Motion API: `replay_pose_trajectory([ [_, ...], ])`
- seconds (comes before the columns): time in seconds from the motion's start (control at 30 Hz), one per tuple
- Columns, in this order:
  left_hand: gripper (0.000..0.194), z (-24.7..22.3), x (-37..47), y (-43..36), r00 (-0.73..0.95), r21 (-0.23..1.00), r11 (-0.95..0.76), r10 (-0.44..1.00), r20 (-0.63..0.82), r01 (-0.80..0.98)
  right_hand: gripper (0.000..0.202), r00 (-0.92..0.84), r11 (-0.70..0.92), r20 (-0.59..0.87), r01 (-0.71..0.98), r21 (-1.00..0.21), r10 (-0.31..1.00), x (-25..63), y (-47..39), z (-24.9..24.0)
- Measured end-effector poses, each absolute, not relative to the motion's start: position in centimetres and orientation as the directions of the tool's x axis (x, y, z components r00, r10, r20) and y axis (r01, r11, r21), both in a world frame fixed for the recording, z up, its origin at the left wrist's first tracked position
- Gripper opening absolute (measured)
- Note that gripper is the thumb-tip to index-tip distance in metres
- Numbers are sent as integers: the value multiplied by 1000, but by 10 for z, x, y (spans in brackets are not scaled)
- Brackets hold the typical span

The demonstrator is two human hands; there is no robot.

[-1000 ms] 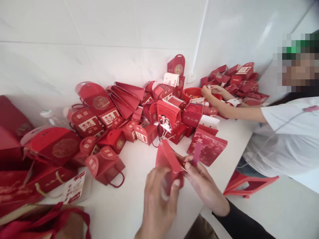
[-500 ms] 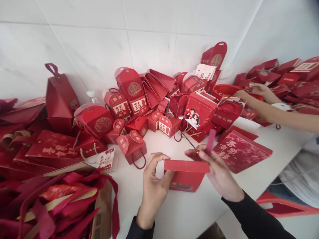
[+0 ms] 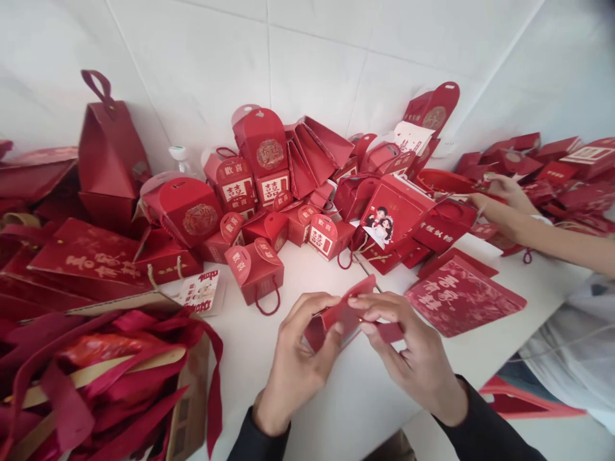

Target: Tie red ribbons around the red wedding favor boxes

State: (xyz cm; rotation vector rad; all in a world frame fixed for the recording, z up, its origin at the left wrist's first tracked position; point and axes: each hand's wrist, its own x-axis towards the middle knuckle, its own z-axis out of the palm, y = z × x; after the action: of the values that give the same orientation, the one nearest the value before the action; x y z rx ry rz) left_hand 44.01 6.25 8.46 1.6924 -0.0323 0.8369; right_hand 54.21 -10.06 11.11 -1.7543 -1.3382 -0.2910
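Observation:
Just above the table, my left hand (image 3: 302, 358) is closed on a small red gift box (image 3: 314, 333), thumb in front and fingers along its upper edge. The box is tilted, and my fingers cover much of it. My right hand (image 3: 416, 358) is closed at the box's right end. It pinches a short dark-red strap (image 3: 390, 331) with a small gold-coloured fastener (image 3: 360, 319). The fastener is against or very close to the box's top edge; whether it passes through the hole cannot be seen. A small red box with a cord handle (image 3: 257, 272) stands beyond my left hand.
Many red gift boxes (image 3: 271, 153) crowd along the tiled wall. A cardboard box (image 3: 189, 397) with dark-red straps stands front left. A flat printed red bag (image 3: 466, 298) lies to the right. Another person's hand (image 3: 504, 195) is by a red basin (image 3: 442, 179).
My right hand has brought the strap left to the box's top edge; the strap now points down. The box has turned and tilted in my left hand. The camera view has shifted slightly.

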Motion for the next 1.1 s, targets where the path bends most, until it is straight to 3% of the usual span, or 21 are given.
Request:
replay_pose_trajectory([
  [0.27, 18, 87, 443, 57, 626, 825, -412, 539, 564, -388, 14, 487, -117, 566, 817, -565, 666, 543, -103, 120],
  [0.6, 13, 88, 438, 58, 638, 827, -425, 531, 558, -369, 8, 539, -183, 475, 772, -608, 695, 540, -96, 133],
  [0.8, 12, 87, 438, 58, 660, 843, -408, 531, 532, -351, 17, 465, -150, 513, 828, -540, 721, 540, -95, 136],
  [1.1, 12, 90, 436, 59, 702, 847, -370, 480, 526, -382, 16, 320, -176, 602, 942, -287, 731, 541, -93, 141],
])
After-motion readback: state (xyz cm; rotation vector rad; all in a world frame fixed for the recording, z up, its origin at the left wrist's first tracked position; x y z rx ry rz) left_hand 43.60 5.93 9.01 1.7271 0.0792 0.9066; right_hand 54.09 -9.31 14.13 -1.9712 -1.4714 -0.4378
